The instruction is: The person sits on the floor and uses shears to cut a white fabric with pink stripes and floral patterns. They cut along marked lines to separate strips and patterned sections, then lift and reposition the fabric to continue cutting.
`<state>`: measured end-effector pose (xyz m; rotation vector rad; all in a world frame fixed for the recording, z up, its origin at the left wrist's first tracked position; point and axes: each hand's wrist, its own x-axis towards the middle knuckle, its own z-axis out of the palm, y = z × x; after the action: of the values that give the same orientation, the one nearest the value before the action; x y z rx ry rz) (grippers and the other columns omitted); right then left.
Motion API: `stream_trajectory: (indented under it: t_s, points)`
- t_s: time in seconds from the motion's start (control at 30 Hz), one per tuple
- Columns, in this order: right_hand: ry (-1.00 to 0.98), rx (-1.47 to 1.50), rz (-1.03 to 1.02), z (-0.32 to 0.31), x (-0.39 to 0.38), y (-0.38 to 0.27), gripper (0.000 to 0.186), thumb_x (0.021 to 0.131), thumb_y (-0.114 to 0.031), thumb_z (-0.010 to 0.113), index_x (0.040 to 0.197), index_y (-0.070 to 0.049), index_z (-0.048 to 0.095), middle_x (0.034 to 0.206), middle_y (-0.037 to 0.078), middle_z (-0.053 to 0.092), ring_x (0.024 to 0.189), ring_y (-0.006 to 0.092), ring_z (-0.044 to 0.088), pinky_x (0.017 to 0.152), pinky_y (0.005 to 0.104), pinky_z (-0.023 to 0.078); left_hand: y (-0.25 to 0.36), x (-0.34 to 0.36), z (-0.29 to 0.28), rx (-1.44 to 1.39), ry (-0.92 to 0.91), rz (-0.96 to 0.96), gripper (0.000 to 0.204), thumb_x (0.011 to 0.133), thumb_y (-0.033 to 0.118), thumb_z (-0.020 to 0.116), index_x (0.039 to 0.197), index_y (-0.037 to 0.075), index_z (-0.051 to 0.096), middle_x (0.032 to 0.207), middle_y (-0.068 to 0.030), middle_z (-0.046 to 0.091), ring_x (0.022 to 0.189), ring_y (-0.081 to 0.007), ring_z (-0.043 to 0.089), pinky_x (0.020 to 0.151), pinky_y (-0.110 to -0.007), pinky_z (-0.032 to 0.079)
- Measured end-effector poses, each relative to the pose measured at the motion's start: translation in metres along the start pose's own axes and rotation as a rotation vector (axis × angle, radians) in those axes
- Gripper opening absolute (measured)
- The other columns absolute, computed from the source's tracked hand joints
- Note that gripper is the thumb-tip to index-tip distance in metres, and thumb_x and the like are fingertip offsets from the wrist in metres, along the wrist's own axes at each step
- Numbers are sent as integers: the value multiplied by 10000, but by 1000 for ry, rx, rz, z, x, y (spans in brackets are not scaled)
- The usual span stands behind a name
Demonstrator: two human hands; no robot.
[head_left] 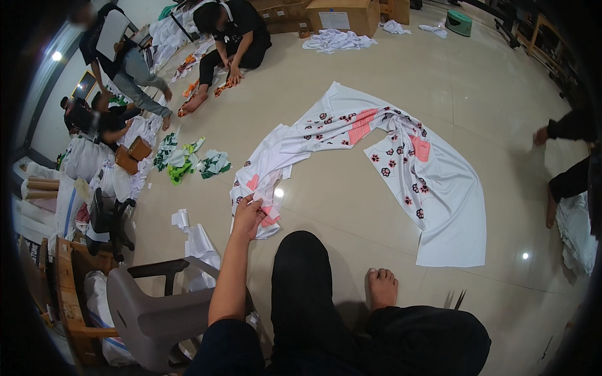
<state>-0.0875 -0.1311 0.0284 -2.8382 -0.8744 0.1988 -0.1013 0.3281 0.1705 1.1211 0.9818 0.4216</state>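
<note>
My left hand (250, 219) grips the near left end of a long white cloth (448, 216), printed with pink patches and dark paw prints, which lies in an arch across the tiled floor. The cloth is rumpled under my fingers and spreads wide toward the right. My right hand is not in view. Dark, slim metal blades (459, 299), like scissors, show beside my knee at the lower right, their other end hidden.
A grey plastic chair (130, 310) stands at my left beside white scraps (199, 241). Green cloth scraps (182, 163) lie farther off. Co-workers sit and walk at the upper left (229, 34); another person's leg (567, 182) shows at right. Cardboard boxes (342, 12) line the back.
</note>
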Motion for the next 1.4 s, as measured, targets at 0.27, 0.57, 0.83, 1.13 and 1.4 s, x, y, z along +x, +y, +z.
stream_trajectory:
  t_s: [0.27,0.57,0.83,1.13,1.4]
  points:
    - [-6,-30,1,6,-1,-2,270,1018,-162,623,1282,-106,630,1199,121,678,1188,333,649,972,477,531,-20,19,-21,231,-61,-98,488,1056,133,695,1488,-22,529,1167,-155,715,882,-213,728,748,-346,619]
    - [12,-17,-9,2,2,-4,248,1015,-163,627,1259,-119,639,1183,87,685,1188,317,652,953,463,541,-41,43,-129,1105,399,348,355,925,130,754,1230,-31,671,1159,-289,753,1033,-406,765,932,-481,599]
    - [-22,40,-22,-8,3,4,249,1000,-171,625,1241,-106,630,1174,100,679,1179,324,655,925,491,549,-90,55,-112,1494,307,398,786,875,384,880,1448,-7,508,1471,-326,584,1359,-488,571,1126,-563,497]
    - [2,58,-1,-20,-2,6,275,1025,-154,578,1296,-113,604,1209,103,663,1232,300,648,963,447,557,-135,106,-102,1470,54,417,432,996,57,601,1411,-52,552,1339,-321,637,1276,-489,602,1101,-548,483]
    - [-46,108,-13,-37,8,-22,299,999,-126,622,1297,-127,601,1243,94,665,1203,299,644,961,447,541,8,158,-219,869,988,407,402,975,34,567,1371,-33,592,1331,-291,655,1186,-510,664,1043,-563,524]
